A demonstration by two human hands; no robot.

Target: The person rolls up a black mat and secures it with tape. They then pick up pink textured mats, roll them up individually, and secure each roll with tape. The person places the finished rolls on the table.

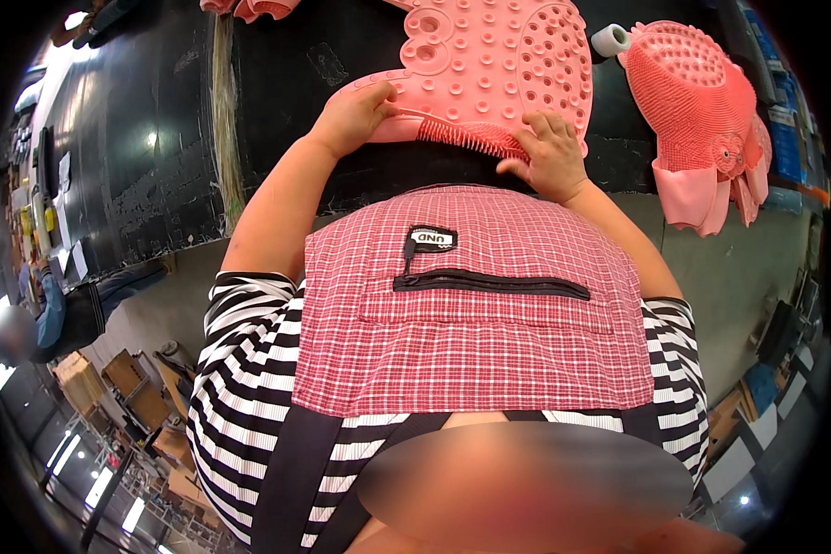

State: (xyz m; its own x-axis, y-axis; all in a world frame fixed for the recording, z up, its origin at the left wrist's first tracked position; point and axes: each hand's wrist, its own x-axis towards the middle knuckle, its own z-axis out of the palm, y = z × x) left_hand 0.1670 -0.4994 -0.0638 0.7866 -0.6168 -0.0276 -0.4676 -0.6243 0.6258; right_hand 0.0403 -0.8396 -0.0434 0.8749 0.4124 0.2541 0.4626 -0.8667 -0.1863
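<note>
A pink silicone mat [475, 78] lies suction-cup side up on the black table in front of me. Its near edge is curled over, so a strip of red-pink bristles [471, 137] shows there. My left hand [353, 120] is closed at the near left part of this edge, thumb and fingers pinching the rim. At the right end of the bristle strip, my right hand [554, 157] rests on the mat with its fingers spread. The thumb sticks out toward me, apart from the fingers.
Several similar pink mats [688, 120] are heaped at the right, draping over the table's near edge. A white roll [611, 40] stands between them and my mat. A pale fibrous strip [224, 120] crosses the black table [157, 185]. Another person [60, 309] is at far left, near cardboard boxes [125, 374].
</note>
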